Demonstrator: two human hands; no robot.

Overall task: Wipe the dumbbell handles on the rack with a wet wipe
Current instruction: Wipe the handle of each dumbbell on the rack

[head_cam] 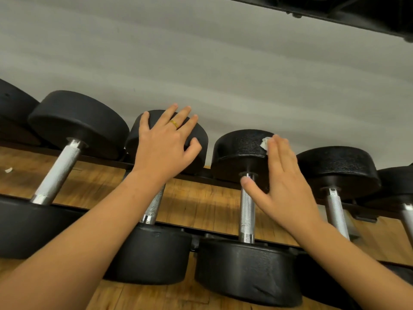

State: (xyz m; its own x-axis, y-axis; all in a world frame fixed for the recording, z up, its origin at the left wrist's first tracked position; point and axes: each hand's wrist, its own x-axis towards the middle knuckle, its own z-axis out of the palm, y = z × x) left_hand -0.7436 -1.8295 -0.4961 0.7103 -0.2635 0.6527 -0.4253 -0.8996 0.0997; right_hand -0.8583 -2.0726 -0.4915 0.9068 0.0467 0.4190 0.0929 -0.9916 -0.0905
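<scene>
Wet wipe (264, 143): small white crumpled wad, only a corner showing. It sits at the fingertips of the right hand, against the upper right edge of the centre dumbbell's far head.
Right hand (283, 186): fingers straight and held together, thumb stretched out to the left, curled round nothing. The fingertips lie over the wipe on the far head. The thumb tip sits in front of the top end of the centre handle — whether it touches cannot be told.
Centre dumbbell (245, 269): black with round heads, lying across the rack. Its knurled steel centre handle (247, 211) is in plain view below the thumb.
Left hand (165, 146): flat and splayed, resting on the far head of the second dumbbell and holding nothing. A gold ring (173, 124) is on one finger.
Second dumbbell (152, 253): just left of the centre one, with its handle partly hidden behind the left wrist.
Other dumbbells: a larger dumbbell (78, 121) at the left and a right-side dumbbell (337, 166), both with steel handles showing. Further heads are cut off at both edges.
Rack rail (219, 230): black bar running under the near ends of the handles.
Floor (196, 204): wood boards seen through the rack — a small white scrap (9, 170) lies on them at far left.
Wall (201, 63): plain grey, behind the far heads.
Upper tier (335, 12): dark structure across the top right corner.
</scene>
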